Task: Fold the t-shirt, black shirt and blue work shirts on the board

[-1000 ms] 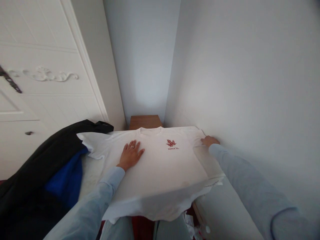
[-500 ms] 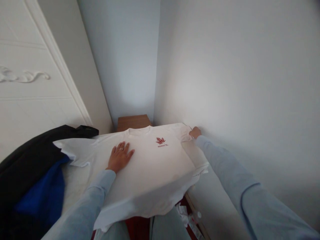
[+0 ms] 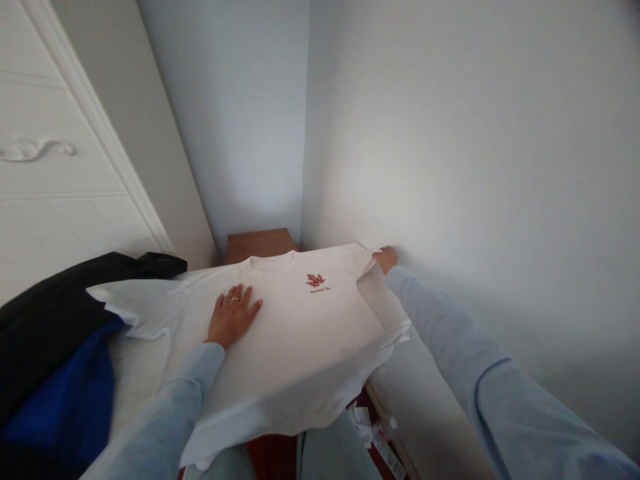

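Just beside wall [image 3: 475, 167], right hand [image 3: 387, 259] at sleeve [image 3: 361, 261] edge.

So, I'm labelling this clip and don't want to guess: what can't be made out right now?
All in the head view:
White T-shirt: back, hidden beneath its front.
Left hand: palm, hidden by its own back.
Right hand: fingertips at the sleeve, too small and blurred.
Lettering under the red leaf: end too small to read.
Black cloth: cut off by left edge.
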